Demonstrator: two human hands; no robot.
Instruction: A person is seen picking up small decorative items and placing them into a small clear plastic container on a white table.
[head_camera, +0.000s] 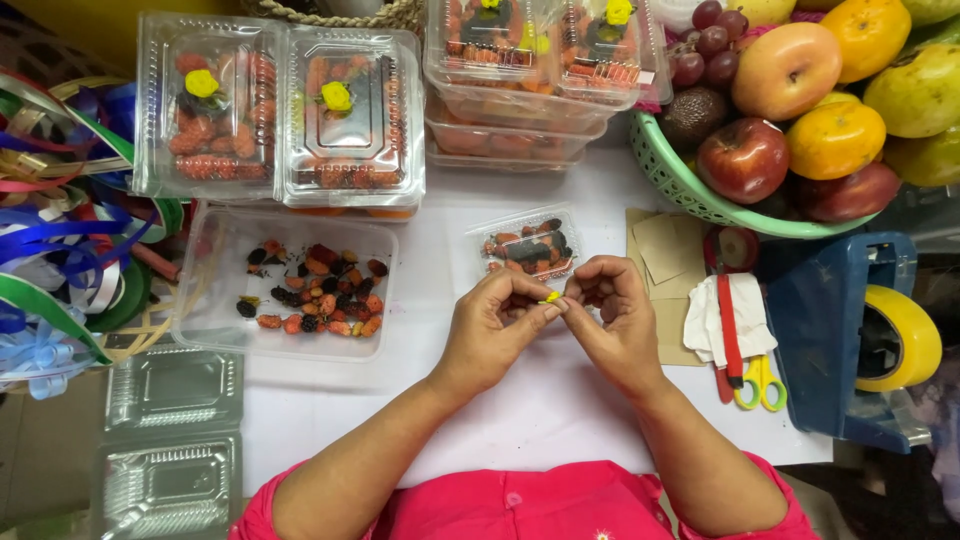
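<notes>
Work surface: white table (560, 400), bare in front of me; trays, fruit basket (680, 180) and tape dispenser (850, 330) crowd the far and right edges.
Small berry box (528, 245): just beyond my fingers.
Left hand (490, 330): pinching yellow piece.
Right hand (615, 320): pinching it too.
Yellow piece (551, 297): tiny, likely light and soft; I grip by fingertips only.

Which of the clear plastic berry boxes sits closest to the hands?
The small clear box of berries just beyond the hands. It is much smaller than the others, stands alone mid-table, and carries no yellow flower on top.
</notes>
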